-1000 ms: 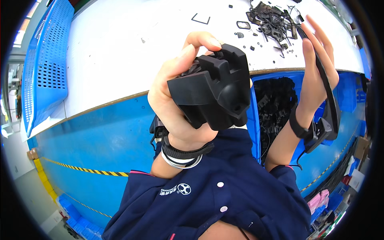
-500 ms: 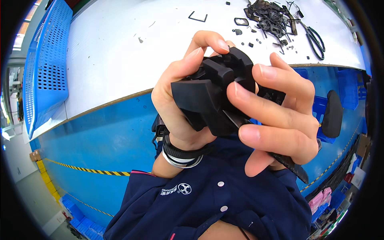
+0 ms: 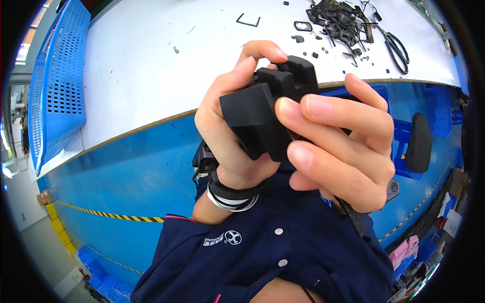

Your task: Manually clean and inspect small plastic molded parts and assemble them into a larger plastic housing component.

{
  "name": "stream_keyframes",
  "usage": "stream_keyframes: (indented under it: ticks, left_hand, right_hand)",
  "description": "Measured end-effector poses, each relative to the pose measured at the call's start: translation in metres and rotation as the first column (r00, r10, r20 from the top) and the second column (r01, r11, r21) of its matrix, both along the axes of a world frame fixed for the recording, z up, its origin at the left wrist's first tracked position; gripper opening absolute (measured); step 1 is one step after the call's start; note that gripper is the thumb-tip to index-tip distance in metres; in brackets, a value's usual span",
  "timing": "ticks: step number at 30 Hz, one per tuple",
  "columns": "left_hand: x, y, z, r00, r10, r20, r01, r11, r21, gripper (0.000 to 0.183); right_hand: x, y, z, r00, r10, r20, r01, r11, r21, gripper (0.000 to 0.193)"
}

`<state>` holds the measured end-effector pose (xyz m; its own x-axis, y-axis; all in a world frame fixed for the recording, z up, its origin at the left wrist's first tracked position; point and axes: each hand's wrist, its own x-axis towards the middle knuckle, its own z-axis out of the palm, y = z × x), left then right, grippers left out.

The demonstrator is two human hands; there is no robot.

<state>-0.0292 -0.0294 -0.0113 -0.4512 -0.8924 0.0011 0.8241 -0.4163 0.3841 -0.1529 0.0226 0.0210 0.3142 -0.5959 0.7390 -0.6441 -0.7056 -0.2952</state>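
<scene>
A black moulded part [image 3: 252, 111], with flat faces, a wedge-shaped block and a curved raised end, is held up in front of my chest. My left hand [image 3: 217, 106] is closed round its left side, with fingertips over the top edge. Against its right side press the fingertips of my right hand [image 3: 348, 141], whose index finger is raised clear. A dark, rough-looking strip [image 3: 351, 217] sticks out below my right palm; its upper part is hidden, and I cannot tell what it is.
Beyond my hands is a white table [image 3: 146, 76]. It carries a blue perforated basket [image 3: 63, 101] at left, a heap of black scraps [image 3: 346, 25] and black-handled scissors [image 3: 397, 53] at right. Blue crates [image 3: 438, 113] and a dark stool seat [image 3: 419, 144] stand right, on the blue floor [image 3: 126, 171].
The black part has been turned, showing more of its flat faces. My right hand has shifted slightly left with its fingers closer together, and the dark strip beneath it hangs steeper.
</scene>
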Motion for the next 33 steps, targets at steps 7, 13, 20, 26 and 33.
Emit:
stream_keyframes:
  ticks: [7, 13, 20, 26, 33]
  left_hand:
    - [0.001, 0.002, 0.012, 0.998, 0.065, 0.022, -0.066, 0.994, 0.091, 0.028]
    - [0.004, -0.008, -0.008, 0.959, 0.251, 0.133, -0.179, 0.898, -0.402, 0.028]
    - [0.009, -0.015, -0.005, 0.993, 0.090, -0.078, -0.117, 0.858, -0.501, 0.030]
    - [0.005, -0.014, -0.001, 0.986, 0.131, -0.101, -0.166, 0.782, -0.601, 0.029]
    - [0.010, -0.022, -0.004, 0.983, 0.180, -0.030, -0.138, 0.629, -0.765, 0.025]
  right_hand:
    - [-0.003, -0.009, -0.002, 0.991, -0.136, 0.012, 0.137, 0.978, -0.161, 0.040]
    - [-0.050, -0.008, -0.011, 0.898, -0.176, 0.404, 0.147, 0.984, 0.101, 0.060]
    - [-0.035, -0.003, -0.018, 0.600, -0.067, 0.797, -0.046, 0.992, 0.118, 0.012]
    - [-0.034, -0.011, -0.026, 0.841, 0.002, 0.541, -0.029, 0.999, 0.041, 0.018]
    - [-0.015, -0.007, -0.018, 0.707, -0.397, 0.585, 0.010, 0.833, 0.553, 0.016]
